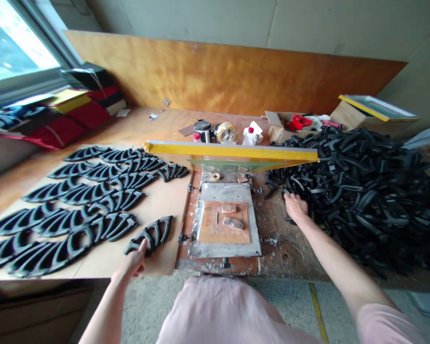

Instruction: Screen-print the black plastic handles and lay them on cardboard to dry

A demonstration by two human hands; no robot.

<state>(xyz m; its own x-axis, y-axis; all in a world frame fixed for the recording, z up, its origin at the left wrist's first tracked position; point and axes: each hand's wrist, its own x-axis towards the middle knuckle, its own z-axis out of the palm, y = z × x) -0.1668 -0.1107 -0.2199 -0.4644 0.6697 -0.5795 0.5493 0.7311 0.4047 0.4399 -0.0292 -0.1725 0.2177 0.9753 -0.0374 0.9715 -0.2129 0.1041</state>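
Your left hand [133, 263] is closed on a black plastic piece [152, 234] at the edge of the pale board [161, 205], just below rows of matching pieces [86, 205]. Your right hand [295, 209] is open, its fingers [290, 198] touching the black heap [358, 200] on the worktop [139, 125], just right of the yellow-framed screen [232, 152].
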